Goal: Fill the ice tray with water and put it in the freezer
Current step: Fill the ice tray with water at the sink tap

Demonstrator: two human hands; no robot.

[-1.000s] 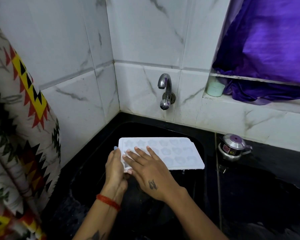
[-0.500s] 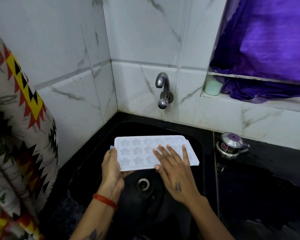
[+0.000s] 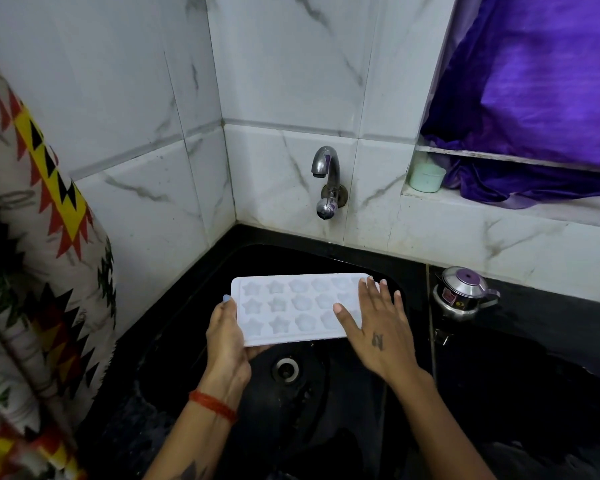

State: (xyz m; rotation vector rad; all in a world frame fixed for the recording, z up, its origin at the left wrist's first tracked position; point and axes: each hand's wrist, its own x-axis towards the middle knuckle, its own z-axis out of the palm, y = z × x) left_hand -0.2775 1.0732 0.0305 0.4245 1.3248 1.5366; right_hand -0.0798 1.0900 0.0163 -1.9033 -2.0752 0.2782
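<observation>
White ice tray is held level over black sink, above drain and below wall tap. Its left end is gripped by left hand, thumb on the rim, fingers curled beneath. Right hand is laid flat on the tray's right end, fingers straight and spread, nothing grasped. 3 rows of star and flower moulds are seen. Small steel pot is set on the counter at right.
</observation>
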